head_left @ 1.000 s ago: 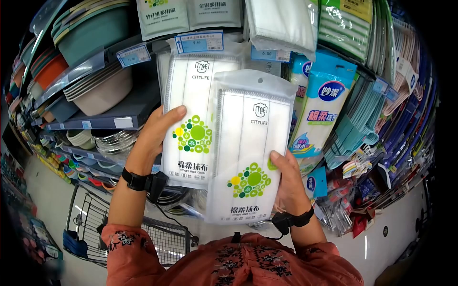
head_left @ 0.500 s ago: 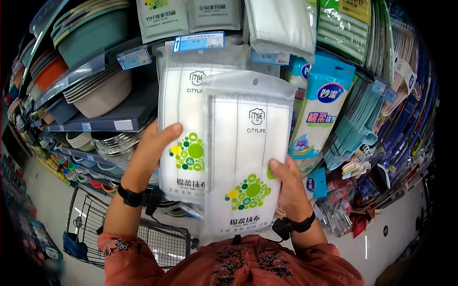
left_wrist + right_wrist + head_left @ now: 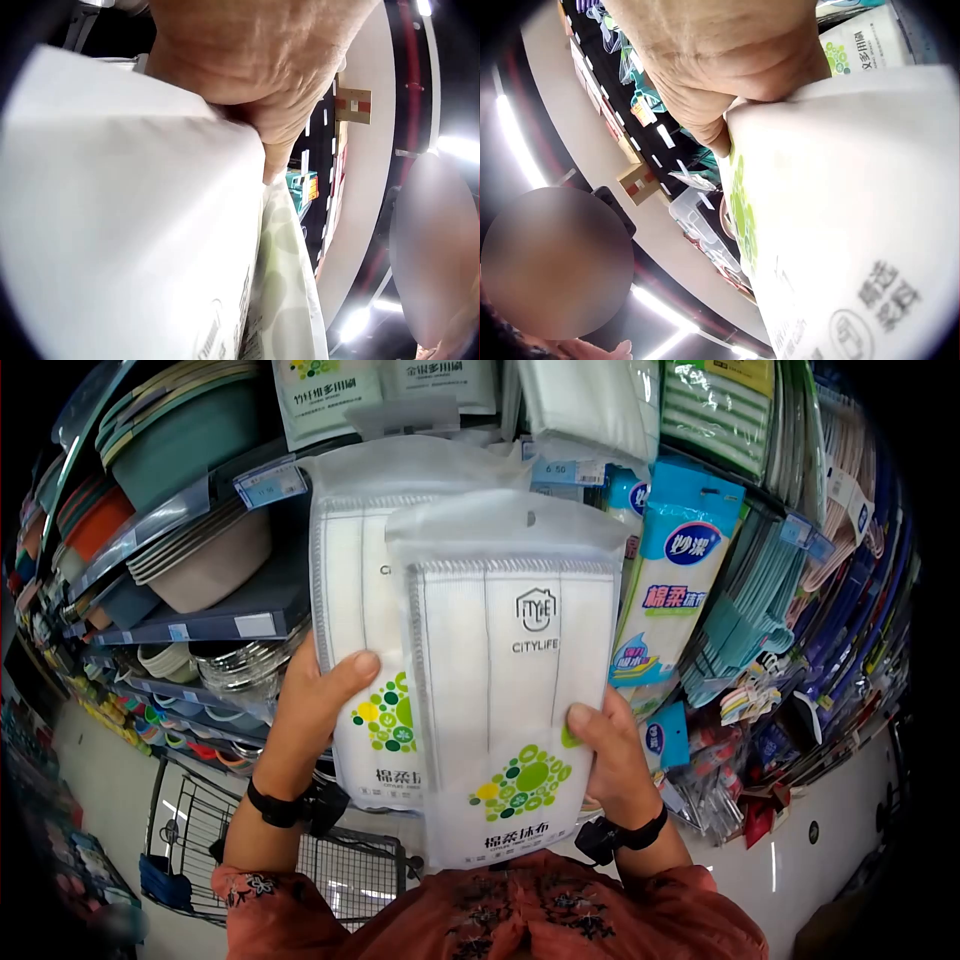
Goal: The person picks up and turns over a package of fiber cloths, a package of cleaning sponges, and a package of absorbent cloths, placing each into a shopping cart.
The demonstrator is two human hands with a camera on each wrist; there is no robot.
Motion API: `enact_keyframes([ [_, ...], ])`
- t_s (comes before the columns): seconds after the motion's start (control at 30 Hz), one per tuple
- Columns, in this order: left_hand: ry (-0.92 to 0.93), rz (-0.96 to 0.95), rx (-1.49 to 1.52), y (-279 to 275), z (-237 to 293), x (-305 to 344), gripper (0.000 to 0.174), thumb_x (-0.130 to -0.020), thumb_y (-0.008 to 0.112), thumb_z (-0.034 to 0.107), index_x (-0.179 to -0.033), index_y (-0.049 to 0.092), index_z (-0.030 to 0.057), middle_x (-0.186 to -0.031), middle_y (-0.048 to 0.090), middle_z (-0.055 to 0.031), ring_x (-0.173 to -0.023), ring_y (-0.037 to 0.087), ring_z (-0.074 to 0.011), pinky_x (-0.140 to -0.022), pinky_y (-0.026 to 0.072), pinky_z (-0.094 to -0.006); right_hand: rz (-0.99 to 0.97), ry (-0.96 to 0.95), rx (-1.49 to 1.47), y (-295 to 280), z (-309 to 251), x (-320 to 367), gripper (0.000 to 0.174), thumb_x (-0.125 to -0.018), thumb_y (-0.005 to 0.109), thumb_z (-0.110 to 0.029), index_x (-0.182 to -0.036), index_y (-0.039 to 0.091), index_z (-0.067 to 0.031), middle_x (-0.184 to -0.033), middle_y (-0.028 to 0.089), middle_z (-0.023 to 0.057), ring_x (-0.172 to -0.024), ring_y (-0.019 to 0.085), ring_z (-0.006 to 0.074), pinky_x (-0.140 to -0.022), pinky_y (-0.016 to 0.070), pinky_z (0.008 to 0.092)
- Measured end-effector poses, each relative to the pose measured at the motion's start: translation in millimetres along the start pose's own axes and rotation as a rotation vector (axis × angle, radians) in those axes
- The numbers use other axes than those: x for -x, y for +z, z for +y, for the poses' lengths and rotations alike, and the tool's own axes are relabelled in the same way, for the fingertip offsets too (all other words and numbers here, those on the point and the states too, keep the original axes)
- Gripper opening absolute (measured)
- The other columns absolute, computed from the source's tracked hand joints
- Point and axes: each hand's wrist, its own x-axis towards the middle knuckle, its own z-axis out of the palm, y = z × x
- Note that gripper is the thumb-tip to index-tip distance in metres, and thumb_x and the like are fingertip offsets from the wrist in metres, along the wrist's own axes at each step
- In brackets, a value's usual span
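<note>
My left hand point(image 3: 312, 712) grips a white plastic pack of cleaning cloths point(image 3: 345, 585) by its left side, thumb across the printed front. A matching pack of cloths point(image 3: 500, 690), with a CITYLIFE logo and green and yellow dots, is held by my right hand point(image 3: 612, 748) at its right edge. The right pack lies in front and covers much of the left one. In the left wrist view, the left hand point(image 3: 247, 45) pinches its pack's edge, fingers hidden behind. The right wrist view shows the right hand point(image 3: 727, 52) over the other pack's side point(image 3: 855, 195).
Shelves ahead hold stacked basins point(image 3: 205, 555) on the left and blue-topped cloth packs point(image 3: 675, 580) on the right. Turquoise hangers point(image 3: 750, 610) hang farther right. A wire shopping cart point(image 3: 210, 830) stands at lower left. More packs point(image 3: 590, 410) hang above.
Both packs have come down and nearer to my body. The right pack has shifted left over the other one and hides more of its print. Both hands keep their grip.
</note>
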Motion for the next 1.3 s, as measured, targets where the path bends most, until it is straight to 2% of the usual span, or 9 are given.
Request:
enact_keyframes([
  [0.13, -0.088, 0.004, 0.0, 4, -15, 8, 0.06, -0.092, 0.071, 0.021, -0.139, 0.044, -0.0047, -0.121, 0.064, -0.0153, -0.106, 0.065, -0.0197, -0.091, 0.054, -0.0322, 0.029, 0.025, -0.033, 10, 4, -4, 0.05, -0.097, 0.065, -0.018, -0.14, 0.048, 0.0015, -0.129, 0.062, 0.0119, -0.115, 0.063, 0.0192, -0.099, 0.0504, 0.0339],
  [0.37, 0.014, 0.072, -0.016, 8, -72, 43, 0.062, -0.1, 0.063, 0.03, -0.145, 0.037, -0.0032, -0.133, 0.058, -0.0141, -0.119, 0.058, -0.0193, -0.101, 0.0477, -0.0333, 0.035, 0.076, -0.081, 6, 37, -16, 0.054, -0.097, 0.066, -0.017, -0.143, 0.044, -0.0011, -0.131, 0.06, 0.0106, -0.118, 0.06, 0.0181, -0.1, 0.0491, 0.0336],
  [0.5, 0.027, 0.178, -0.07, 11, -102, 67, 0.072, -0.106, 0.042, 0.053, -0.153, 0.03, 0.0006, -0.141, 0.053, -0.0119, -0.124, 0.055, -0.0179, -0.104, 0.0451, -0.0321, 0.033, 0.077, -0.018, 15, 53, -20, 0.054, -0.096, 0.067, -0.018, -0.142, 0.043, -0.0007, -0.131, 0.058, 0.0107, -0.118, 0.057, 0.0159, -0.1, 0.0476, 0.0318],
  [0.63, 0.004, 0.157, -0.195, 2, -115, 96, 0.072, -0.108, 0.034, 0.053, -0.155, 0.027, -0.0007, -0.146, 0.05, -0.0141, -0.13, 0.051, -0.0215, -0.109, 0.0416, -0.0355, 0.047, 0.129, 0.176, 6, 80, -27, 0.041, -0.096, 0.067, -0.017, -0.129, 0.047, -0.0014, -0.12, 0.061, 0.0084, -0.106, 0.058, 0.0126, -0.093, 0.0484, 0.0285],
  [0.67, -0.054, 0.125, -0.095, 0, -107, 104, 0.079, -0.103, 0.052, 0.049, -0.156, 0.023, -0.0028, -0.149, 0.045, -0.0146, -0.135, 0.044, -0.0222, -0.113, 0.0353, -0.0356, 0.037, 0.154, 0.184, 5, 84, -28, 0.038, -0.096, 0.067, -0.016, -0.125, 0.048, -0.0017, -0.117, 0.061, 0.0077, -0.103, 0.058, 0.012, -0.091, 0.0487, 0.0279],
  [0.77, -0.095, 0.091, -0.003, -7, -94, 119, 0.081, -0.096, 0.066, 0.042, -0.153, 0.029, -0.0035, -0.145, 0.05, -0.0155, -0.131, 0.049, -0.0221, -0.109, 0.0405, -0.035, 0.021, 0.181, 0.224, 16, 99, -32, 0.031, -0.095, 0.068, -0.016, -0.117, 0.05, -0.0025, -0.108, 0.062, 0.0062, -0.094, 0.058, 0.0107, -0.085, 0.0497, 0.0269],
  [1.03, -0.215, 0.637, 0.177, -21, -108, 199, 0.07, -0.089, 0.074, 0.028, -0.141, 0.043, -0.0071, -0.124, 0.064, -0.0179, -0.107, 0.066, -0.0226, -0.092, 0.0557, -0.0326, -0.305, 0.342, 0.339, 66, 156, -24, 0.038, -0.1, 0.063, -0.026, -0.123, 0.046, -0.0002, -0.11, 0.061, 0.0072, -0.094, 0.059, 0.011, -0.083, 0.05, 0.0258],
  [1.17, -0.242, 0.892, 0.123, -61, -107, 265, 0.065, -0.093, 0.067, 0.033, -0.131, 0.046, -0.0151, -0.114, 0.067, -0.0267, -0.091, 0.074, -0.0281, -0.073, 0.0642, -0.0337, -0.51, 0.362, 0.248, 76, 197, -28, 0.051, -0.103, 0.057, -0.032, -0.138, 0.042, 0.001, -0.132, 0.053, 0.0162, -0.127, 0.051, 0.0208, -0.104, 0.0427, 0.0335],
  [1.3, -0.307, 1.127, 0.023, -135, -97, 331, 0.058, -0.092, 0.067, 0.029, -0.126, 0.051, -0.015, -0.106, 0.07, -0.0234, -0.085, 0.074, -0.0258, -0.074, 0.0631, -0.0332, -0.536, 0.468, 0.23, 81, 212, -24, 0.056, -0.104, 0.056, -0.035, -0.14, 0.039, 0.0032, -0.134, 0.053, 0.0217, -0.124, 0.057, 0.0273, -0.101, 0.0473, 0.0369],
])
